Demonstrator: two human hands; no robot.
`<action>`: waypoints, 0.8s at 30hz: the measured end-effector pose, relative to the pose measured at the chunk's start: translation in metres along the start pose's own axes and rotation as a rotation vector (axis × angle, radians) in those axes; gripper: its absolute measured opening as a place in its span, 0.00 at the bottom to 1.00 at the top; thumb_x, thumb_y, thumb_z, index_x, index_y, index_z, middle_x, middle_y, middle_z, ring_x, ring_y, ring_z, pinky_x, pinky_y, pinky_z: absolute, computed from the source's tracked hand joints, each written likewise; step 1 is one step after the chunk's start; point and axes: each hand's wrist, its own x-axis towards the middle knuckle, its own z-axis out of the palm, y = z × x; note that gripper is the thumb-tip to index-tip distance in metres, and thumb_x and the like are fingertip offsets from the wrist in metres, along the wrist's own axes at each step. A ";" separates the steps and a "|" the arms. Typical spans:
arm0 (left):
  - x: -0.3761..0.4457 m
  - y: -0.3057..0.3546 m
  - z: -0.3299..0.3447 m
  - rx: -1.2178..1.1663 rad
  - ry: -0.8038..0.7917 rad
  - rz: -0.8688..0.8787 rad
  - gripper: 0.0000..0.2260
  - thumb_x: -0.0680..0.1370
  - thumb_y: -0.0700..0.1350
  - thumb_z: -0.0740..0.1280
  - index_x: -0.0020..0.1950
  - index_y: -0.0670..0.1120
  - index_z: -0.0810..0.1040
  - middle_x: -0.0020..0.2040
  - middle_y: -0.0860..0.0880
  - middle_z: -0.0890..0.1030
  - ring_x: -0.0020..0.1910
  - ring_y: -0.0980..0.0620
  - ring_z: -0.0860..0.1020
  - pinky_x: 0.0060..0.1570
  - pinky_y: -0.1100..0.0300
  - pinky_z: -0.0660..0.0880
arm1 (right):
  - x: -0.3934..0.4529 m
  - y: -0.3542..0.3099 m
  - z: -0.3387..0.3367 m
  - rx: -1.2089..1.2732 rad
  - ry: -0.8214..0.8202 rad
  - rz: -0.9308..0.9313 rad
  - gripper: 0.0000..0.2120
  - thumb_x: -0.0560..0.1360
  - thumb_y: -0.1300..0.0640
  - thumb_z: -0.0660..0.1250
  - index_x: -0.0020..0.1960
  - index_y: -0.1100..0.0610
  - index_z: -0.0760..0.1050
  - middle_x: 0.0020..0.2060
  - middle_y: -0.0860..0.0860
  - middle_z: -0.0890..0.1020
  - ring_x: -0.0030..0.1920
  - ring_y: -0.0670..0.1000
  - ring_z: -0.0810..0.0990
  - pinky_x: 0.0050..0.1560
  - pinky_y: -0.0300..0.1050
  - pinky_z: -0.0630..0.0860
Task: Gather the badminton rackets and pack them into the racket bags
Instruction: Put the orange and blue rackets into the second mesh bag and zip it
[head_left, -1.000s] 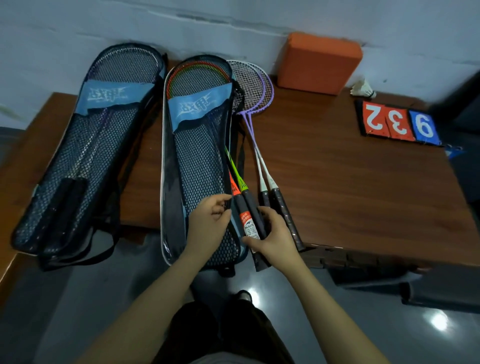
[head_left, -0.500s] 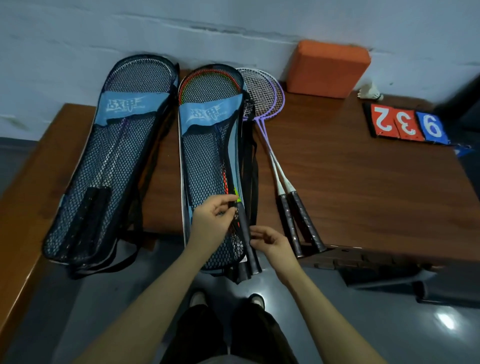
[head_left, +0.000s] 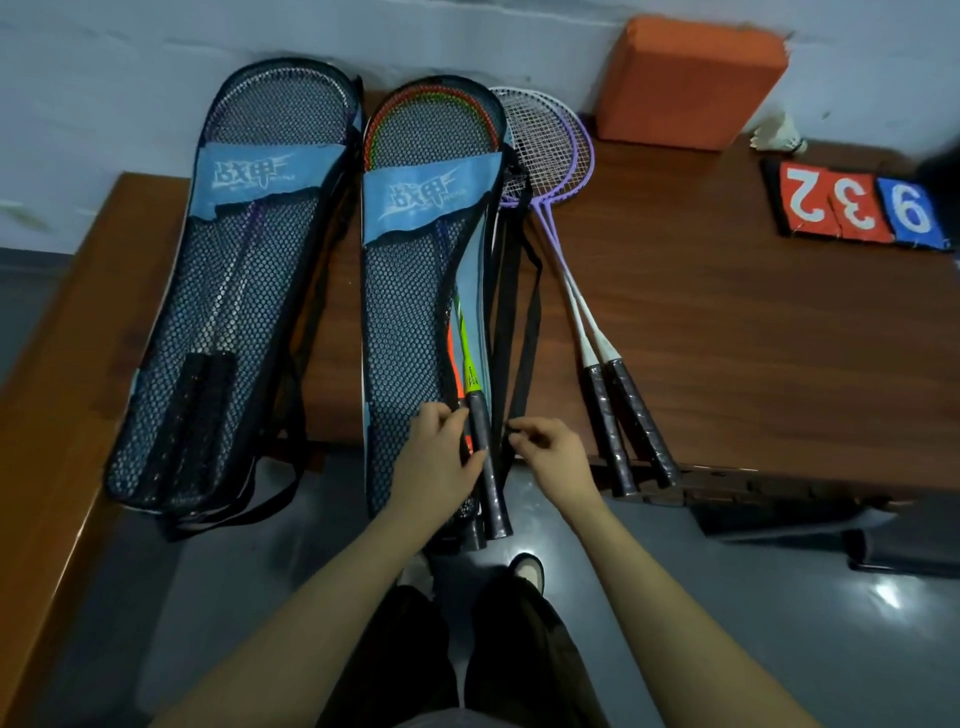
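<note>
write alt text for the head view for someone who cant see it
A person's left hand grips racket handles sticking out of the middle mesh bag; the right hand pinches its black strap. Two purple rackets lie unpacked beside it.

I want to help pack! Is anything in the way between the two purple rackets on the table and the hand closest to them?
Nothing visible blocks them. The purple rackets lie bare on the table, just right of the right hand, which pinches the middle bag's black strap. That hand must let go first.
</note>
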 end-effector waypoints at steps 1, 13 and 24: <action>-0.001 -0.001 0.001 0.017 0.004 0.004 0.25 0.73 0.50 0.69 0.67 0.43 0.68 0.56 0.48 0.66 0.56 0.49 0.70 0.53 0.54 0.73 | 0.005 -0.001 0.003 -0.018 0.037 0.004 0.08 0.73 0.62 0.68 0.52 0.59 0.81 0.48 0.57 0.80 0.48 0.51 0.78 0.56 0.46 0.74; -0.005 -0.008 0.000 -0.154 0.006 0.009 0.23 0.75 0.43 0.67 0.68 0.43 0.68 0.56 0.49 0.65 0.53 0.55 0.68 0.57 0.66 0.68 | 0.035 -0.014 0.026 -0.195 0.014 0.007 0.05 0.75 0.61 0.63 0.42 0.52 0.73 0.44 0.49 0.77 0.48 0.50 0.72 0.50 0.47 0.62; 0.008 0.022 -0.041 -0.502 0.230 -0.037 0.18 0.74 0.36 0.68 0.64 0.43 0.75 0.52 0.51 0.70 0.43 0.55 0.75 0.49 0.71 0.74 | 0.004 -0.034 -0.020 0.487 0.005 -0.050 0.05 0.78 0.63 0.61 0.46 0.55 0.71 0.37 0.53 0.75 0.38 0.52 0.73 0.38 0.42 0.72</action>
